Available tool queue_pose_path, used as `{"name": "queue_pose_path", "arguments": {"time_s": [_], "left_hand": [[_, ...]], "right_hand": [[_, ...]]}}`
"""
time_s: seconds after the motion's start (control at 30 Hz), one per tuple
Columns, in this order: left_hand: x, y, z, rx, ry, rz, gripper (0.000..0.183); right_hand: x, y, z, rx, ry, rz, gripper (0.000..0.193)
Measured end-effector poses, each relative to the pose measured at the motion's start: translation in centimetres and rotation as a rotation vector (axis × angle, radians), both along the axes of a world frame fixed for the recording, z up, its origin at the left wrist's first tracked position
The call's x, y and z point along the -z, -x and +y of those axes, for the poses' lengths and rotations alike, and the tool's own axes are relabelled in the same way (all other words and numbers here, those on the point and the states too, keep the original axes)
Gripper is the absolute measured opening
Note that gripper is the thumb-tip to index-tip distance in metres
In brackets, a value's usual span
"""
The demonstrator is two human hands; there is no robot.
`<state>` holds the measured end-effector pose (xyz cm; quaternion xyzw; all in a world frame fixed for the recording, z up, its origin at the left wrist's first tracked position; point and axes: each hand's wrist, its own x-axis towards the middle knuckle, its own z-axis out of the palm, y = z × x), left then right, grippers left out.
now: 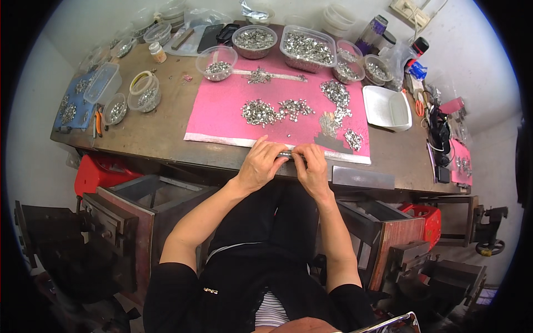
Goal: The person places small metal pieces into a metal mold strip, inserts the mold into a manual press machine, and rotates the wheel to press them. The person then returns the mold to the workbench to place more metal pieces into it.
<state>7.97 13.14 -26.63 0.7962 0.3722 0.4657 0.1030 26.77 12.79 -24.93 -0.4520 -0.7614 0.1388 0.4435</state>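
Both my hands meet at the front edge of the pink mat (214, 114). Between their fingertips is a short, narrow metal strip (285, 154), mostly covered by the fingers. My left hand (259, 166) pinches one end of it, and my right hand (312, 172) closes on the other. Just beyond them on the mat lie a heap of small shiny metal pieces (260, 112) and a looser heap (296, 109). Farther right are another pile of metal bits (335, 94), some thin metal pieces in rows (328, 125) and a small pile (353, 139).
Plastic tubs of metal pieces, including a large rectangular one (308, 49), line the mat's far side. A white tray (387, 108) stands at right. A flat metal bar (363, 177) lies along the table's front edge. Orange-handled pliers (99, 121) rest at left.
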Motion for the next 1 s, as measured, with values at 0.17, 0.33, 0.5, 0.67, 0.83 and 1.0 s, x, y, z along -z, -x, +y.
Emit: {"name": "queue_pose_path", "arguments": {"time_s": [0.17,0.33,0.5,0.67,0.83,1.0], "left_hand": [[0.0,0.1,-0.1,0.006,0.027,-0.028,0.028],[0.3,0.0,0.0,-0.005,0.016,-0.038,0.027],[0.4,0.0,0.1,0.0,0.017,-0.046,0.026],[0.3,-0.1,0.0,0.014,0.04,-0.059,0.025],[0.2,-0.1,0.0,0.014,0.022,-0.059,0.023],[-0.5,-0.1,0.0,0.011,-0.055,0.055,0.03]], "right_hand": [[-0.9,0.3,-0.4,0.006,-0.183,-0.197,0.01],[-0.5,-0.3,0.1,-0.011,-0.054,-0.118,0.012],[-0.3,-0.5,0.0,-0.019,-0.041,-0.102,0.013],[-0.6,-0.3,-0.1,-0.013,-0.139,-0.214,0.014],[-0.5,-2.0,-1.1,0.047,-0.012,-0.119,0.033],[-0.7,-3.7,-2.1,0.076,0.146,0.062,0.038]]}}
